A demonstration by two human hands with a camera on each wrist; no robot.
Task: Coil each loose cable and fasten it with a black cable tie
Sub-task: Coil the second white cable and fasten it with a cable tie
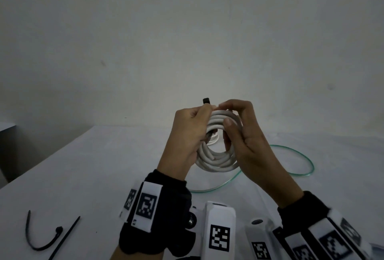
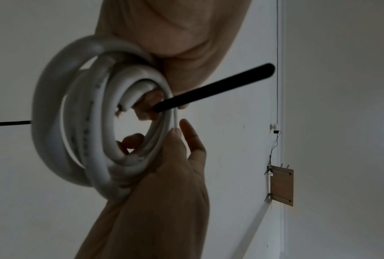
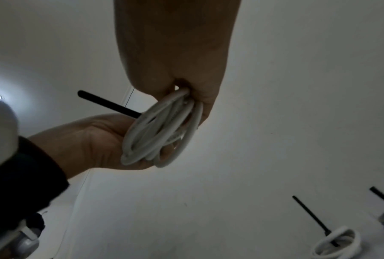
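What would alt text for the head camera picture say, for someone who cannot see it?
Two hands, left hand and right hand, hold a coiled white cable above a white table, with a black cable tie poking up at the coil's top. A loose green cable lies behind, and two spare black ties lie lower left.

Black wrist cuffs [image 1: 153, 214] w/ white blocks [image 1: 220, 232] bearing b&w square-code tags, both arms.
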